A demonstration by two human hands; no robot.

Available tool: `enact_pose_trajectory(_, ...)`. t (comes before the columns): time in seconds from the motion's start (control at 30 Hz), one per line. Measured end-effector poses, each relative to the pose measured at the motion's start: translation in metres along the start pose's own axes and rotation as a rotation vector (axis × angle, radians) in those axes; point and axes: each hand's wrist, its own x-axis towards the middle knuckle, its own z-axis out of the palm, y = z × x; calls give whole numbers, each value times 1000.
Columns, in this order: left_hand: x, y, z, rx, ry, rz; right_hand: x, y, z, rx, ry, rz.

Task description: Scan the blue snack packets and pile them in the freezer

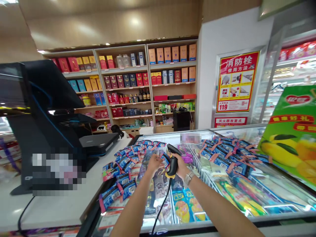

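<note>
In the head view, the black-and-yellow scanner [173,166] partly hides the right hand [182,167], whose fingers grasp it; its cable [164,202] exits the lower edge. We see the left hand's [154,164] fingers gripping a small blue packet [165,160] beside the scanner, above the freezer [184,227]; its print is illegible.

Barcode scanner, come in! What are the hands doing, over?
Right hand gripping barcode scanner. Left hand holding blue packet beside it. Black cable hanging below, clear of the packet.
</note>
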Motion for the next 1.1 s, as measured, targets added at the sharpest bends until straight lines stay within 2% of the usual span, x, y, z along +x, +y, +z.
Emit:
enact_pose_trajectory(0.13, 10, -11, 43, -267, 62, -12, -2, -14, -27, 40, 97, -73)
enact_pose_trajectory(0.23, 16, -18, 60, -429, 59, 1, -2, -16, -42, 48, 76, -52)
enact_pose_trajectory(0.4, 21, -28, 59, -538, 33, 50, 6, -11, -52, 45, -31, 10)
enact_pose_trajectory(0.53, 19, -33, 55, -509, 17, 93, 9, -11, -52, 102, 17, -36)
enact_pose_trajectory(0.73, 14, -37, 66, -457, 40, 169, 4, -30, -53, 142, 84, -87)
enact_pose_trajectory(0.87, 11, -38, 61, -360, 151, 202, -7, -47, -57, -143, 142, -147)
enact_pose_trajectory(1.03, 14, -39, 48, -335, 253, 225, -29, -61, -56, -799, 7, -251)
enact_pose_trajectory(1.1, 15, -40, 46, -338, 257, 225, -36, -63, -53, -1034, 12, -306)
